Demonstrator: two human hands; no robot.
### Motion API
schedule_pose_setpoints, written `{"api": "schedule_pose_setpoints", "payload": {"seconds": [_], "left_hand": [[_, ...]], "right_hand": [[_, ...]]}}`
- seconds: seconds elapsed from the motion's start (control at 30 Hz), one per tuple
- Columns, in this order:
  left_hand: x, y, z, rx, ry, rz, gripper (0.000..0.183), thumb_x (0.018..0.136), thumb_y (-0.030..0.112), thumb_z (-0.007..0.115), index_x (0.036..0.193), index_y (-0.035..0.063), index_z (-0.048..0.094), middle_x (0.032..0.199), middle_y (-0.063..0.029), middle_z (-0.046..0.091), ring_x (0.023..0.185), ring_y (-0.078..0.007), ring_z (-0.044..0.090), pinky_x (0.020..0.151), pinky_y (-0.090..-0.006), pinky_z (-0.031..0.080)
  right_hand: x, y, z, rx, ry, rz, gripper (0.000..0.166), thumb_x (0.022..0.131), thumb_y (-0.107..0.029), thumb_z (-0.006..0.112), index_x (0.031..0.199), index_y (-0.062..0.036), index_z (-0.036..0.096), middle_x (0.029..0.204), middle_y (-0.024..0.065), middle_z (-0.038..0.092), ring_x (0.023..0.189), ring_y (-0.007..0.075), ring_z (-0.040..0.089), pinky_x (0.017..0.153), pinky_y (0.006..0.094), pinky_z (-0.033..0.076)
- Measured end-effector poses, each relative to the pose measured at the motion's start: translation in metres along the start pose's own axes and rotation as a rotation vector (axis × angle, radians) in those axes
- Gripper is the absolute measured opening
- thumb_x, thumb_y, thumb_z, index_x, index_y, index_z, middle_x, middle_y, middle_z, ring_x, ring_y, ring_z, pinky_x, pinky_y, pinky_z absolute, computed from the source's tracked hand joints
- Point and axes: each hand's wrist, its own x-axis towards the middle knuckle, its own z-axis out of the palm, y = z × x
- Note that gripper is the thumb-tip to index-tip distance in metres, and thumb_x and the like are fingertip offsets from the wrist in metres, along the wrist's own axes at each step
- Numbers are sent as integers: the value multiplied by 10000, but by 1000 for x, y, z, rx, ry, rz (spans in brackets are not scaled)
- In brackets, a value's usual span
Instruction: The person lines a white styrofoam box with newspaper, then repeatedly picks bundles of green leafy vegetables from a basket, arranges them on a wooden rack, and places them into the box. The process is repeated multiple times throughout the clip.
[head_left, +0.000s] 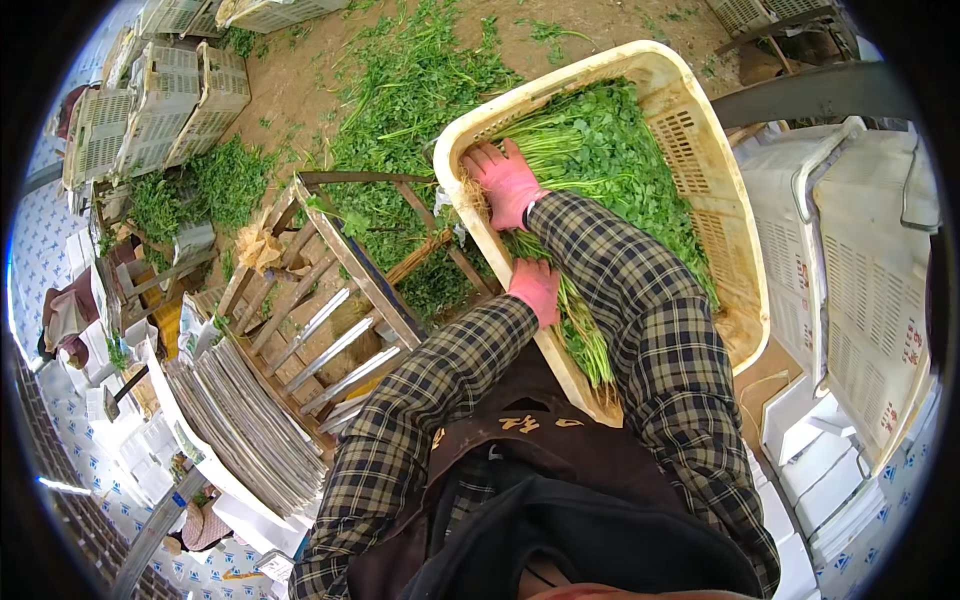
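Observation:
A cream plastic crate (731, 247) with slotted walls lies before me, holding leafy green herbs (637, 157) with pale stems and brown root ends. My right hand (504, 180), in a pink glove, lies flat against the root ends at the crate's far left corner, its fingers spread. Nearer to me, my left hand (536, 289), also gloved in pink, reaches over the left rim onto the stems; its fingertips are partly hidden. Another bunch of stems with roots (589, 345) lies along the near left wall, partly behind my right forearm.
Loose greens (405, 97) cover the dirt floor beyond the crate. A wooden frame (360, 255) stands at left, near a stack of flattened sheets (240, 420). White plastic crates (870, 292) rise close on the right; more crates (157, 105) stand at far left.

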Motion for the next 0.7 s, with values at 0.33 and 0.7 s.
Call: {"api": "schedule_pose_setpoints", "payload": {"seconds": [0.33, 0.7], "left_hand": [[9, -8, 49, -20, 457, 138, 540, 946, 503, 480, 1040, 50, 756, 1062, -108, 683, 1073, -272, 532, 961, -395, 382], [-10, -6, -3, -215, 135, 118, 543, 906, 430, 589, 1343, 108, 584, 1349, -143, 566, 1291, -313, 486, 1069, -440, 404]], "right_hand": [[50, 16, 4, -48, -304, -100, 627, 575, -484, 792, 1124, -185, 739, 1123, 95, 717, 1109, 278, 658, 950, 429, 495], [-28, 84, -74, 259, 135, -128, 409, 695, -473, 755, 989, -190, 731, 886, 38, 688, 900, 231, 645, 803, 412, 527]]}}
